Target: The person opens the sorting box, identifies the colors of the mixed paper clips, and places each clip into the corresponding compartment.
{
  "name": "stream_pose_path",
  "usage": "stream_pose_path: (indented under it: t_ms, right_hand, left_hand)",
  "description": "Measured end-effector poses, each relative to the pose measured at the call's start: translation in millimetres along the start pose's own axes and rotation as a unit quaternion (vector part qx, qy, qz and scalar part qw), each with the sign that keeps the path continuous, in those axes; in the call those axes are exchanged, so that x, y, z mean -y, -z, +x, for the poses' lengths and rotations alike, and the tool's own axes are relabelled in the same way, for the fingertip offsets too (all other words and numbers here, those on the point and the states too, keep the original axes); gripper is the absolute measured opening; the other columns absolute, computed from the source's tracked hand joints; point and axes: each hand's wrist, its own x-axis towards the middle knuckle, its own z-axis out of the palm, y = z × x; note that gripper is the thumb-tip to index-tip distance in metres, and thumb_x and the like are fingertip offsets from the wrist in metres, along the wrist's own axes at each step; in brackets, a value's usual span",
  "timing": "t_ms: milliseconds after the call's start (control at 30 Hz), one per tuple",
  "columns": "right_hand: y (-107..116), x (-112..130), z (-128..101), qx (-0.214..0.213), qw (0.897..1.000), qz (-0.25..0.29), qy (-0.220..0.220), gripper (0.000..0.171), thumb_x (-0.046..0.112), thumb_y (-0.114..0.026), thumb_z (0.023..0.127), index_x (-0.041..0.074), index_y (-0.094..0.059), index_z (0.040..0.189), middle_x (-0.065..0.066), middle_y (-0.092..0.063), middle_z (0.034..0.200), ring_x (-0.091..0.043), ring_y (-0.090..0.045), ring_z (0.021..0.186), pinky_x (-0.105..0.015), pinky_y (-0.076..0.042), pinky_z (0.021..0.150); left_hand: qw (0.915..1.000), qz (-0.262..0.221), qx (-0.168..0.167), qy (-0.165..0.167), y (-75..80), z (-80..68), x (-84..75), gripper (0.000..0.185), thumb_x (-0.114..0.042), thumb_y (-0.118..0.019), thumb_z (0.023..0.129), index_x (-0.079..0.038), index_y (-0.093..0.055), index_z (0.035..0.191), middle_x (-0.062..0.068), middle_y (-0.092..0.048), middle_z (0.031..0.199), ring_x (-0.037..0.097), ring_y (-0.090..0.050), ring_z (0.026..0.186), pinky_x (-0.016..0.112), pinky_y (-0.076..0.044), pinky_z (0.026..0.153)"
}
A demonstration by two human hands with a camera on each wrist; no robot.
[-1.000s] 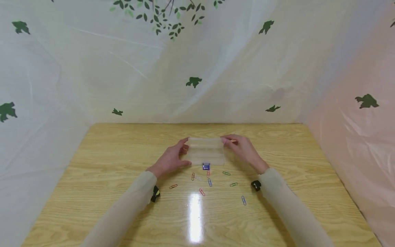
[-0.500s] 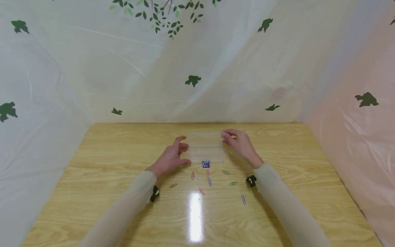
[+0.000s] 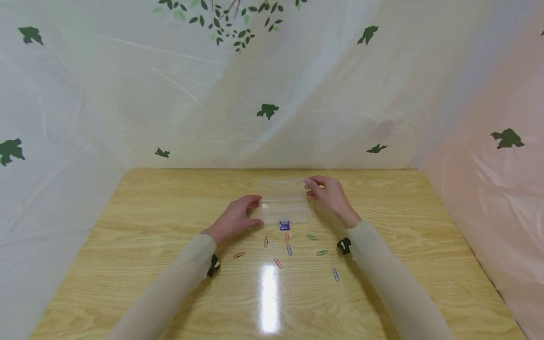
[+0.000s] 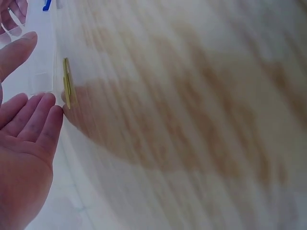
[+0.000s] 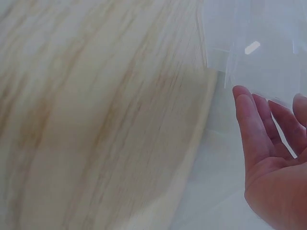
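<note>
A clear plastic box with a blue latch lies near the back of the table, its transparent lid raised and tilted back. My left hand holds the box by its left end, thumb at the front corner and fingers farther back. In the left wrist view, those fingertips touch the box's side. At the lid's right corner, my right hand pinches the edge between thumb and fingers. In the right wrist view, the see-through lid stands just above the fingertips.
Several paper clips lie scattered before the box, among them a red one, a green one and a blue one. A yellow-looking clip shows beside the left fingers. A white curtain hangs behind the wooden table.
The lid has swung up and back from the box with my right hand, which moved slightly away from me. My left hand keeps its place, its upper finger now lower at the box's rear corner.
</note>
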Motion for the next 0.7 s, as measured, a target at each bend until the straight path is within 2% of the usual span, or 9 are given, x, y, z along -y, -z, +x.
stream_pose_path:
  t_ms: [133, 333, 533, 700]
  right_hand:
    - [0, -1, 1, 0.003, 1.000, -0.005, -0.005, 0.042, 0.030, -0.053, 0.110, -0.005, -0.068, 0.128, -0.020, -0.072, 0.113, -0.028, -0.075, 0.093, -0.034, -0.063, 0.080]
    - [-1, 1, 5, 0.009, 1.000, 0.008, -0.013, 0.042, 0.029, -0.053, 0.110, -0.005, -0.067, 0.130, -0.022, -0.072, 0.113, -0.030, -0.075, 0.093, -0.033, -0.063, 0.079]
    - [2, 1, 8, 0.020, 1.000, -0.003, -0.020, 0.041, 0.028, -0.053, 0.110, -0.005, -0.068, 0.130, -0.020, -0.072, 0.112, -0.030, -0.075, 0.095, -0.036, -0.063, 0.081]
    - [6, 0, 12, 0.021, 0.999, -0.019, -0.018, 0.039, 0.028, -0.056, 0.109, -0.004, -0.073, 0.123, -0.018, -0.075, 0.104, -0.029, -0.075, 0.094, -0.040, -0.063, 0.083]
  left_hand:
    - [0.9996, 0.026, 0.008, -0.009, 1.2, 0.6, 0.1, 0.076, -0.022, -0.084, 0.089, -0.004, -0.047, 0.153, 0.014, -0.058, 0.143, 0.032, -0.058, 0.128, 0.046, -0.048, 0.109]
    - [0.9978, 0.058, 0.024, -0.023, 5.4, 3.7, -1.0, 0.076, -0.023, -0.084, 0.089, -0.001, -0.048, 0.152, 0.011, -0.060, 0.130, 0.028, -0.059, 0.118, 0.045, -0.050, 0.105]
    - [0.9974, 0.058, 0.036, -0.024, 6.8, 5.7, -1.5, 0.072, -0.020, -0.084, 0.089, 0.000, -0.051, 0.149, 0.012, -0.061, 0.128, 0.030, -0.059, 0.121, 0.045, -0.049, 0.108]
    - [0.9970, 0.058, 0.041, -0.030, 8.2, 5.6, -1.2, 0.070, -0.019, -0.084, 0.088, 0.000, -0.052, 0.148, 0.013, -0.060, 0.128, 0.030, -0.058, 0.121, 0.046, -0.048, 0.108]
